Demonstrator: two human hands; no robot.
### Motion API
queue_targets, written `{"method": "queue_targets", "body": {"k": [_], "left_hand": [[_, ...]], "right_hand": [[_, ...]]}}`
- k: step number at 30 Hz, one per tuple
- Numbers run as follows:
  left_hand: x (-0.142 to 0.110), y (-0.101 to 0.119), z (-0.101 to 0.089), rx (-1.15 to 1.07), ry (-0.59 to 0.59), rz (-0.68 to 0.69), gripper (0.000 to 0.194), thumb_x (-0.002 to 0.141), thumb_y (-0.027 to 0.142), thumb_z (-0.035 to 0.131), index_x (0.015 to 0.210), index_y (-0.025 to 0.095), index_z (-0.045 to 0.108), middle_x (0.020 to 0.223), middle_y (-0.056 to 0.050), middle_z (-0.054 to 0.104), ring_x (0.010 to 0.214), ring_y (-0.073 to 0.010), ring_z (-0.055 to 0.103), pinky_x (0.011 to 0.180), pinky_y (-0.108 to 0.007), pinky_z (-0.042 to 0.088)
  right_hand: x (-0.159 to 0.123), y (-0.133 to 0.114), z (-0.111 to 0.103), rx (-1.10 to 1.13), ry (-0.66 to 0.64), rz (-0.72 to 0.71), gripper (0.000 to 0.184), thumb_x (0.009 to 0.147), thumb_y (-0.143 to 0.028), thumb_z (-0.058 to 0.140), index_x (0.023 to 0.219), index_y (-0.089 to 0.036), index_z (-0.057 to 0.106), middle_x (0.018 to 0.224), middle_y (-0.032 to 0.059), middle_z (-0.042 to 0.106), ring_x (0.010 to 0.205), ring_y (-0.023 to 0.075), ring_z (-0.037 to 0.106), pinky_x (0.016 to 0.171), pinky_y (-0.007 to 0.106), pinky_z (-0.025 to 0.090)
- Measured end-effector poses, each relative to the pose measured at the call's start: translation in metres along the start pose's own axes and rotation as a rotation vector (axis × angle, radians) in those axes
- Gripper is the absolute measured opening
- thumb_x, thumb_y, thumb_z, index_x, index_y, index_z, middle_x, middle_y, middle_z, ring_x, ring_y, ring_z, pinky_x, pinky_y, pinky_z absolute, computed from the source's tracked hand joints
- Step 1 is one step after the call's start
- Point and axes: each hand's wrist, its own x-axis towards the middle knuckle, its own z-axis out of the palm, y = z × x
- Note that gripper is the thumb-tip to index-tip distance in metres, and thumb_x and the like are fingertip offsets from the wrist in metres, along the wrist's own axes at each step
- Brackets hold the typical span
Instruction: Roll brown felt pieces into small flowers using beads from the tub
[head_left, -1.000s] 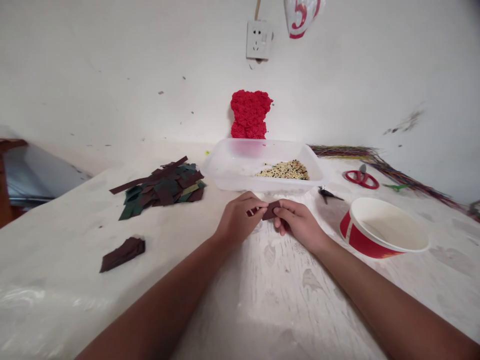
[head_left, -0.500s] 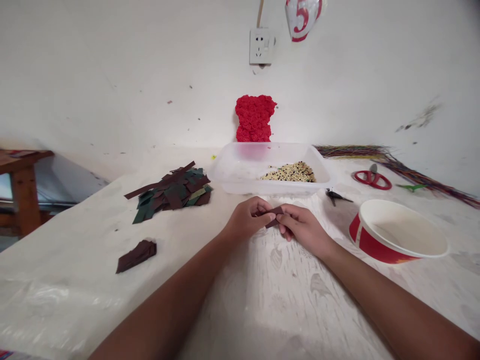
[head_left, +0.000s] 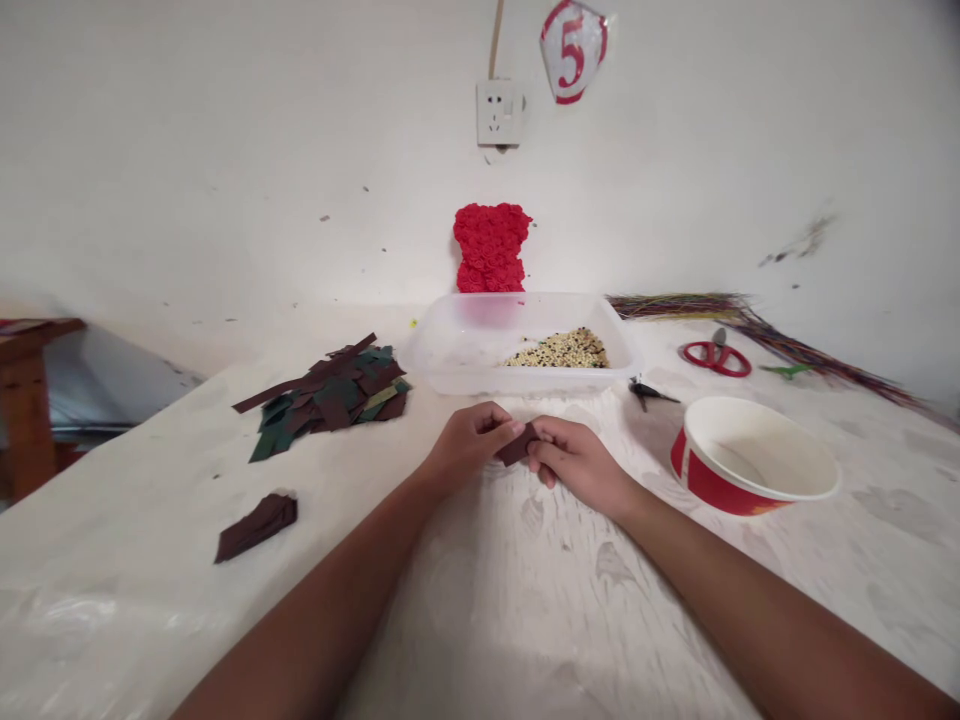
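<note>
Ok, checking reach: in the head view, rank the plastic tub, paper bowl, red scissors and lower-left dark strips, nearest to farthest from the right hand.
From the right hand:
1. Clear plastic tub: straight ahead, just beyond the hand.
2. Red-and-white paper bowl: to the right.
3. Red-handled scissors: farther right, behind the bowl.
4. Dark strips: far left, lower on the table.

I log this as a small craft workshop: cut dark strips and red-handled scissors lie on a sheeted worktable. A red rose bear stands against the scuffed plaster wall.
</note>
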Motion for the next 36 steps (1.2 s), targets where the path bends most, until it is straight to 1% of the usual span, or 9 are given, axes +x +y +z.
{"method": "queue_targets", "body": {"k": [2,5,9,11,14,19,25,30,36], "left_hand": [[0.0,0.002,-0.002,0.001,-0.019,0.014,0.029,0.087,0.044,0.058,0.076,0.017,0.06,0.065,0.001,0.058,0.062,-0.012,0.052,0.059,-0.024,0.041],[0.001,0.004,-0.006,-0.02,-0.086,0.046,0.023,0.089,0.039,0.056,0.084,0.017,0.062,0.072,0.001,0.058,0.068,-0.0121,0.052,0.065,-0.024,0.041],[0.0,0.005,-0.008,-0.053,-0.142,0.054,0.019,0.086,0.035,0.061,0.092,0.017,0.06,0.082,-0.001,0.06,0.074,-0.013,0.055,0.068,-0.024,0.042],[0.0,0.005,-0.008,-0.023,-0.129,0.046,0.02,0.084,0.037,0.062,0.088,0.017,0.059,0.079,0.0,0.059,0.073,-0.0132,0.055,0.066,-0.024,0.042],[0.0,0.004,-0.005,0.057,-0.077,0.03,0.028,0.085,0.044,0.061,0.079,0.017,0.057,0.072,0.001,0.057,0.067,-0.0123,0.052,0.061,-0.023,0.04],[0.001,0.002,-0.002,0.088,-0.024,0.008,0.035,0.086,0.05,0.057,0.073,0.017,0.057,0.065,0.001,0.058,0.061,-0.0117,0.051,0.059,-0.023,0.039],[0.0,0.003,0.0,0.049,-0.013,-0.019,0.032,0.08,0.045,0.066,0.069,0.017,0.053,0.062,0.002,0.058,0.058,-0.0109,0.051,0.054,-0.022,0.038],[-0.001,0.005,0.001,0.025,-0.011,-0.038,0.032,0.077,0.041,0.07,0.067,0.017,0.05,0.06,0.002,0.058,0.055,-0.0098,0.05,0.051,-0.021,0.036],[-0.002,0.004,0.003,-0.021,-0.018,-0.043,0.033,0.075,0.035,0.072,0.064,0.017,0.047,0.054,0.003,0.056,0.051,-0.0092,0.049,0.049,-0.02,0.036]], "right_hand": [[0.001,0.0,0.0,0.029,0.007,-0.002,0.011,0.08,-0.017,0.048,0.071,-0.018,0.055,0.065,-0.0039,0.058,0.048,0.0086,0.05,0.049,0.023,0.037],[0.003,0.001,-0.001,0.08,0.036,-0.014,0.011,0.08,-0.017,0.048,0.072,-0.018,0.055,0.063,-0.004,0.057,0.046,0.0083,0.049,0.048,0.023,0.037],[0.004,0.002,-0.002,0.097,0.054,-0.021,0.01,0.08,-0.019,0.049,0.071,-0.018,0.054,0.063,-0.0043,0.056,0.045,0.0083,0.049,0.047,0.023,0.037],[0.003,0.002,-0.002,0.074,0.032,-0.022,0.01,0.081,-0.02,0.049,0.073,-0.018,0.055,0.065,-0.0039,0.057,0.046,0.0084,0.049,0.048,0.023,0.038],[0.001,0.003,-0.002,-0.02,-0.003,-0.044,0.012,0.083,-0.019,0.048,0.074,-0.018,0.056,0.066,-0.0032,0.058,0.049,0.0088,0.05,0.05,0.023,0.038],[-0.001,0.002,-0.001,-0.171,-0.007,-0.072,0.014,0.083,-0.017,0.046,0.073,-0.019,0.056,0.066,-0.0029,0.057,0.053,0.0098,0.051,0.053,0.023,0.037],[-0.002,-0.002,0.0,-0.308,-0.025,-0.127,0.015,0.082,-0.014,0.045,0.072,-0.019,0.054,0.066,-0.0033,0.054,0.058,0.011,0.048,0.056,0.023,0.035],[-0.003,-0.003,0.0,-0.397,-0.006,-0.179,0.014,0.084,-0.018,0.048,0.07,-0.019,0.05,0.063,-0.0044,0.044,0.06,0.0116,0.041,0.055,0.024,0.03],[-0.003,-0.003,0.001,-0.442,-0.033,-0.163,0.013,0.085,-0.017,0.047,0.075,-0.019,0.054,0.065,-0.004,0.046,0.061,0.0115,0.042,0.056,0.024,0.031]]}}
